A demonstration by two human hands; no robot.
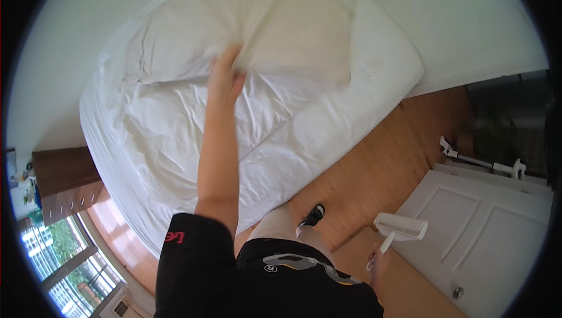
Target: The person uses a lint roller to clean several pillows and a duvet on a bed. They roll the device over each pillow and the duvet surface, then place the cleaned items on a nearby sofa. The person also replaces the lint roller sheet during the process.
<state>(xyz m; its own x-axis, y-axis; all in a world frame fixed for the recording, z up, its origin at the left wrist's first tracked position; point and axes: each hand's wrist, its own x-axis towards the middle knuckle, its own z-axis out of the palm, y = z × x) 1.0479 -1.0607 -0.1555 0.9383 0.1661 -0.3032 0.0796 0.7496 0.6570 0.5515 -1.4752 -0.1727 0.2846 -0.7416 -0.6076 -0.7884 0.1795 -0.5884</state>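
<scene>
My left hand (pixel 226 74) reaches out over the bed and grips the near edge of a cream pillow (pixel 294 32). The pillow's right part and the hand are blurred. Under them spreads a rumpled white duvet or sheet (pixel 281 142) on the bed. Low on the right, beside my body, my right hand (pixel 378 260) holds a lint roller (pixel 400 225) by its white handle. The roller's head points up and away, apart from the bed.
A white panelled door (pixel 465 221) stands at the right, with a white pole (pixel 476 161) near a dark glossy surface (pixel 509 129). Wooden floor (pixel 364 169) runs along the bed. A brown chest of drawers (pixel 66 182) and a window (pixel 70 261) are at the left.
</scene>
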